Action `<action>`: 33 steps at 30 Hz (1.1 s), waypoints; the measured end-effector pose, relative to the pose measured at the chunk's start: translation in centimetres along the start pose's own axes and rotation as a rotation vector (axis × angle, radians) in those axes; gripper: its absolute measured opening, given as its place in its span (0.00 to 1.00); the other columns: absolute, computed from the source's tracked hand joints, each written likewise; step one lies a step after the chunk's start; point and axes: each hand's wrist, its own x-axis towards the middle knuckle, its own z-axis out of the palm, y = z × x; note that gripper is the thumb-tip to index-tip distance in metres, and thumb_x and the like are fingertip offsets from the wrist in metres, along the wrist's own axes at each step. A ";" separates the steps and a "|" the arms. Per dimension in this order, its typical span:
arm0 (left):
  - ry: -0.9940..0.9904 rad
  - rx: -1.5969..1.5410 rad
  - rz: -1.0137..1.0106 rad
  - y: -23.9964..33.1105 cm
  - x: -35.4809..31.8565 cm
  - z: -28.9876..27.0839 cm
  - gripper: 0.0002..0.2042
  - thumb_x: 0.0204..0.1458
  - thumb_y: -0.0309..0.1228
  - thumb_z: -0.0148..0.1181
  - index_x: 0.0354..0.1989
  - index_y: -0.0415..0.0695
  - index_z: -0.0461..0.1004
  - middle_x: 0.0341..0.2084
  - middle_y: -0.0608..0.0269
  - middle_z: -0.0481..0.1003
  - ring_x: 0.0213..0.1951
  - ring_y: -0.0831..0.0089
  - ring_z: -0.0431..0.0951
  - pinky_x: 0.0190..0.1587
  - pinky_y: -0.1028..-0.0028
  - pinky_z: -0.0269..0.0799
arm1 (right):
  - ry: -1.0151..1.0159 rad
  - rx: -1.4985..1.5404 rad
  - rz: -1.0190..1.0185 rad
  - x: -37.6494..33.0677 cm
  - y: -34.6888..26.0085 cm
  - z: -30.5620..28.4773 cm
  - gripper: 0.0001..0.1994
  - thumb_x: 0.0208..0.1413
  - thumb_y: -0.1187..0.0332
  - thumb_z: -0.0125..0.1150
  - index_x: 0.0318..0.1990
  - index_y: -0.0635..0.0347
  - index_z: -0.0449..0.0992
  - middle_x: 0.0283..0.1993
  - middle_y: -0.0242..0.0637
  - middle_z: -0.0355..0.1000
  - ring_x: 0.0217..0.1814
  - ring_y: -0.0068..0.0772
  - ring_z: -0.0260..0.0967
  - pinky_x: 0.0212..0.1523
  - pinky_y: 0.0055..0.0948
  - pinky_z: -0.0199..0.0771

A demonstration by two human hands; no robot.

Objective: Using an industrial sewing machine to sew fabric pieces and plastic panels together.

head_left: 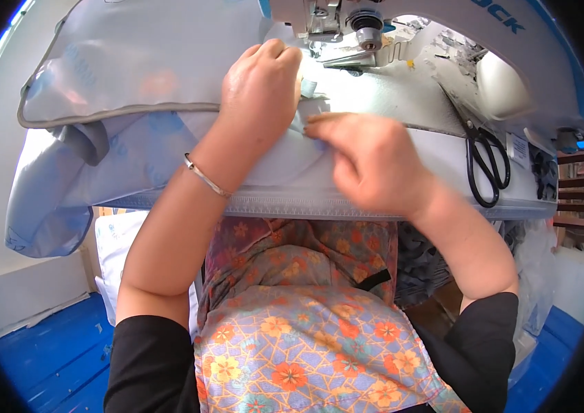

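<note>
Here, the table (pixel 278 203) spans the workspace, its ruled front edge toward the person. The machine (pixel 560 76) stands across its far right side, sewing head above and just beyond the hands. The panel (pixel 133 62), pale with a grey bound border, lies at upper left; its border runs behind the left wrist. Looser fabric (pixel 65 186) hangs over the table's left end.

The left hand (pixel 261 86) is curled, knuckles up; its fingertips are hidden, so its grip cannot be told. The right hand (pixel 378 162) is blurred, index finger extended to the fabric, thumb bent and apart; whether it pinches anything cannot be told. Scissors (pixel 470 131) rest at right, untouched. A small grey tab (pixel 308 88) shows beside the left fingers.

The step appears to be arranging material before the needle. The next move probably calls for aligned edges and fingers clear of the head.
</note>
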 end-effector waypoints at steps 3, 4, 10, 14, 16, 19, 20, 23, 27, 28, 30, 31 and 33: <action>0.025 0.039 0.018 -0.2 -0.1 0.5 0.06 0.46 0.25 0.64 0.32 0.42 0.74 0.32 0.57 0.75 0.39 0.56 0.78 0.42 0.63 0.76 | -0.123 0.464 0.583 2.4 2.0 -1.1 0.13 0.51 0.74 0.60 0.45 0.66 0.79 0.41 0.49 0.79 0.44 0.44 0.80 0.46 0.37 0.79; 0.034 0.045 0.021 -0.1 -0.1 0.6 0.07 0.45 0.25 0.64 0.32 0.42 0.74 0.32 0.57 0.75 0.39 0.57 0.78 0.43 0.63 0.76 | -0.097 0.362 0.576 3.3 2.5 -0.9 0.11 0.54 0.73 0.60 0.44 0.66 0.79 0.38 0.46 0.79 0.40 0.39 0.79 0.43 0.35 0.77; 0.059 0.023 0.006 0.1 -0.3 0.7 0.06 0.44 0.24 0.64 0.30 0.43 0.73 0.31 0.58 0.75 0.39 0.58 0.78 0.41 0.64 0.76 | -0.159 0.083 0.582 5.5 3.4 0.5 0.08 0.60 0.69 0.61 0.38 0.67 0.79 0.30 0.37 0.77 0.31 0.23 0.72 0.34 0.29 0.73; 0.244 -0.021 0.257 -0.3 -0.3 0.2 0.05 0.45 0.24 0.63 0.29 0.43 0.74 0.32 0.59 0.76 0.38 0.60 0.78 0.40 0.64 0.75 | -0.048 0.218 0.641 5.1 4.6 1.1 0.08 0.59 0.69 0.63 0.36 0.67 0.79 0.28 0.42 0.77 0.28 0.27 0.74 0.33 0.32 0.74; 0.084 -0.099 0.212 0.1 -1.2 -0.1 0.03 0.46 0.24 0.62 0.30 0.42 0.75 0.35 0.61 0.77 0.39 0.63 0.78 0.39 0.64 0.73 | 0.008 0.207 0.644 5.0 4.8 1.5 0.08 0.60 0.69 0.63 0.35 0.68 0.79 0.27 0.44 0.77 0.27 0.28 0.74 0.33 0.32 0.75; 0.077 -0.209 0.169 0.7 -1.9 -0.3 0.05 0.47 0.25 0.62 0.32 0.42 0.77 0.37 0.63 0.79 0.42 0.66 0.79 0.39 0.64 0.73 | 0.074 0.085 0.557 4.7 4.9 1.8 0.08 0.60 0.70 0.63 0.35 0.68 0.78 0.26 0.44 0.76 0.26 0.32 0.76 0.33 0.33 0.76; 0.080 -0.214 0.173 0.8 -1.9 -0.5 0.05 0.47 0.25 0.62 0.32 0.42 0.77 0.37 0.63 0.79 0.42 0.66 0.79 0.39 0.64 0.73 | 0.084 0.056 0.510 4.6 4.9 1.9 0.08 0.60 0.70 0.63 0.37 0.69 0.78 0.28 0.46 0.77 0.27 0.35 0.76 0.33 0.33 0.76; 0.053 -0.142 0.197 1.1 -1.9 -0.8 0.06 0.46 0.25 0.62 0.34 0.42 0.78 0.37 0.65 0.80 0.44 0.66 0.79 0.39 0.64 0.73 | 0.100 -0.005 0.423 4.3 4.7 1.3 0.07 0.59 0.73 0.61 0.40 0.68 0.78 0.33 0.47 0.78 0.32 0.41 0.77 0.36 0.33 0.77; 0.002 -0.127 0.208 0.9 -1.8 -0.9 0.07 0.47 0.25 0.63 0.35 0.41 0.78 0.37 0.64 0.80 0.44 0.66 0.79 0.41 0.64 0.73 | 0.114 -0.191 0.092 3.0 4.5 0.9 0.13 0.55 0.79 0.56 0.47 0.63 0.80 0.47 0.44 0.79 0.45 0.44 0.77 0.46 0.36 0.78; -0.001 -0.133 0.210 0.8 -1.7 -0.9 0.07 0.46 0.26 0.63 0.35 0.41 0.77 0.37 0.63 0.80 0.44 0.65 0.79 0.41 0.64 0.73 | 0.114 -0.192 0.091 2.7 4.4 1.0 0.13 0.55 0.79 0.56 0.47 0.63 0.80 0.47 0.44 0.79 0.45 0.44 0.77 0.46 0.36 0.78; -0.006 -0.151 0.204 0.6 -1.7 -0.7 0.07 0.47 0.26 0.63 0.35 0.41 0.76 0.37 0.62 0.80 0.44 0.64 0.79 0.42 0.63 0.73 | 0.073 -0.184 0.046 2.4 4.4 1.0 0.18 0.52 0.81 0.54 0.49 0.61 0.81 0.52 0.40 0.78 0.51 0.44 0.75 0.53 0.38 0.76; -0.012 -0.167 0.195 0.6 -1.7 -0.6 0.07 0.47 0.26 0.63 0.34 0.41 0.76 0.36 0.61 0.79 0.44 0.63 0.79 0.43 0.63 0.73 | 0.074 -0.187 0.048 2.2 4.5 1.0 0.18 0.52 0.81 0.54 0.49 0.61 0.81 0.52 0.40 0.78 0.51 0.44 0.75 0.53 0.38 0.76; -0.013 -0.194 0.193 0.6 -1.5 -0.8 0.06 0.47 0.26 0.63 0.34 0.41 0.75 0.35 0.60 0.79 0.44 0.62 0.78 0.43 0.63 0.73 | 0.016 -0.123 0.089 2.0 4.8 0.7 0.20 0.52 0.81 0.53 0.52 0.62 0.81 0.53 0.39 0.79 0.53 0.45 0.74 0.56 0.38 0.75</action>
